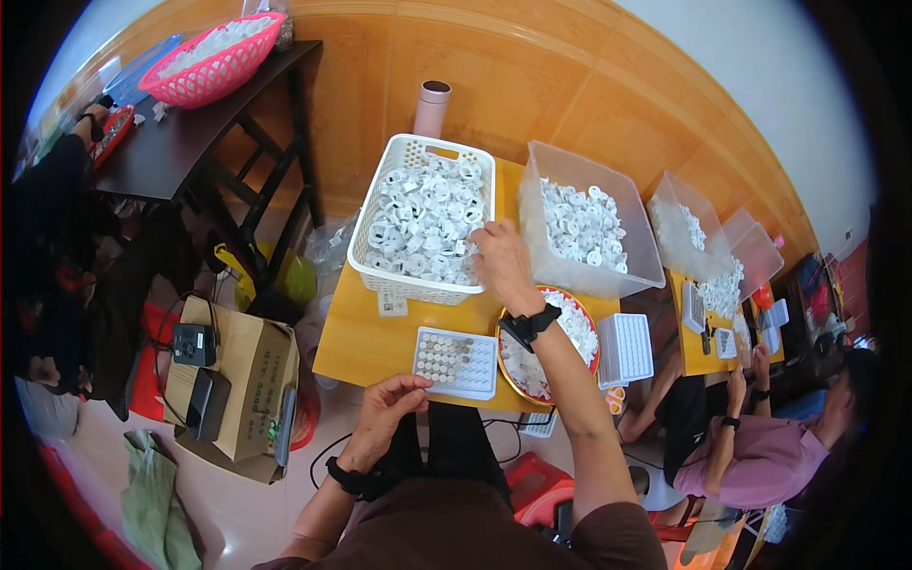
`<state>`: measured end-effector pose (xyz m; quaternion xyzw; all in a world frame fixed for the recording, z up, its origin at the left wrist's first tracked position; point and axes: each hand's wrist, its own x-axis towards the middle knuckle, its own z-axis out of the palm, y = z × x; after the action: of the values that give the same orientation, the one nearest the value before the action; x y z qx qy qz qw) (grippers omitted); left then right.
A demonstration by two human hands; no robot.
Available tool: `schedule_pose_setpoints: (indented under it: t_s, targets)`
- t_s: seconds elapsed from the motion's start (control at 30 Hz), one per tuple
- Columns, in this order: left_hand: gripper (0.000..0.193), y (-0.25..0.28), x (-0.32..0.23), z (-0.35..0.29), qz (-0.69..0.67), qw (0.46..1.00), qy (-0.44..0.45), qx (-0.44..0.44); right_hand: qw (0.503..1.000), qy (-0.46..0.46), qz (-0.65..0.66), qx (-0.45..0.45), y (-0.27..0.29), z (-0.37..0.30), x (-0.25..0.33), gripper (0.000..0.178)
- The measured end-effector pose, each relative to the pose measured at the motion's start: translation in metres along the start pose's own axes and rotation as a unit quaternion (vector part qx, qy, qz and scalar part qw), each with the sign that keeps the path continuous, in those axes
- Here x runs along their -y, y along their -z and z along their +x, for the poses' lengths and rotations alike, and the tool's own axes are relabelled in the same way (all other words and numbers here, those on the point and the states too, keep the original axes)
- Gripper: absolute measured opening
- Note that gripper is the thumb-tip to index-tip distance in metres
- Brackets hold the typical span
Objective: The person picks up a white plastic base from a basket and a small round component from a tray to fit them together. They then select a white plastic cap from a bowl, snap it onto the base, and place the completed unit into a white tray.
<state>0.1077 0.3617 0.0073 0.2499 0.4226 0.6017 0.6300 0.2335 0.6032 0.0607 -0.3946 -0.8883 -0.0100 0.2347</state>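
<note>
My left hand (391, 410) is at the near left corner of a white tray (483, 385), thumb and forefinger pinched together; whatever sits between them is too small to name. Small round pale discs (439, 357) fill several of the tray's pockets. At the right rim of a white plastic basket (413, 282), my right hand (503, 261) has its fingers curled among small white plastic parts (429, 211); what they grip is hidden. Under my right forearm stands a round red-rimmed tray (591, 366) holding more white pieces (573, 328).
A clear bin (638, 271) of white round parts stands right of the basket. A pink tumbler (432, 110) rises behind it. Stacked white trays (627, 350) sit at the table's right. An open cardboard box (249, 399) is on the left; another person (760, 456) works at right.
</note>
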Motion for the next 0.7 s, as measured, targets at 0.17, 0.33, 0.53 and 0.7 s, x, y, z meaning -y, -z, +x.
schedule_pose_setpoints:
  t_s: [0.17, 0.33, 0.53, 0.7]
  targets:
    - [0.014, -0.001, 0.0, -0.003, 0.011, 1.0, 0.004, 0.0, 0.991, -0.003, 0.116, -0.061, 0.012, -0.013, -0.009, 0.024]
    - [0.015, 0.0, 0.003, -0.003, 0.006, 1.0, -0.005, -0.003, 0.838, -0.166, 0.519, 0.03, 0.036, -0.046, 0.013, 0.033]
    - [0.019, -0.014, -0.018, 0.002, -0.001, 1.0, -0.006, -0.017, 0.798, -0.175, 0.574, 0.054, 0.063, -0.091, 0.055, 0.031]
    - [0.023, -0.037, -0.031, 0.008, -0.074, 0.997, -0.013, 0.009, 0.871, -0.063, 0.481, 0.074, 0.066, -0.116, 0.061, 0.032]
